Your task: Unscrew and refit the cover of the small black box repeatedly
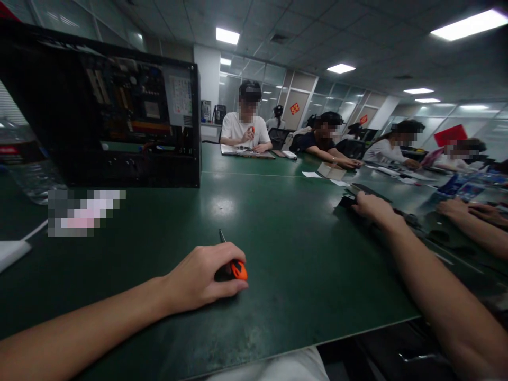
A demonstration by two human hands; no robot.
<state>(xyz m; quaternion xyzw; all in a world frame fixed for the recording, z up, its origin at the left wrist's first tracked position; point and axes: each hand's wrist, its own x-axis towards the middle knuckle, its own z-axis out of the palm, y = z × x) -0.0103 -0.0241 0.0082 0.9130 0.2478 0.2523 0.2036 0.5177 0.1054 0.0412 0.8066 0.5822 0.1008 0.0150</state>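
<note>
On the green table, my left hand (200, 275) is closed around a screwdriver with an orange and black handle (239, 270). Its thin metal shaft points away from me. My right arm reaches out to the right, and my right hand (375, 207) grips a black part (346, 201) low over the table. Most of that part is hidden by the fingers, so its exact kind is unclear. At the left stands an open black computer case (159, 166), its motherboard (130, 100) facing me.
A clear plastic bottle (37, 169) stands beside the case at far left, near a white object (14, 253) with a cable. Another person's hand (454, 207) rests at the right. Several people sit across the table, near a small open box (331, 171) and papers (311, 174).
</note>
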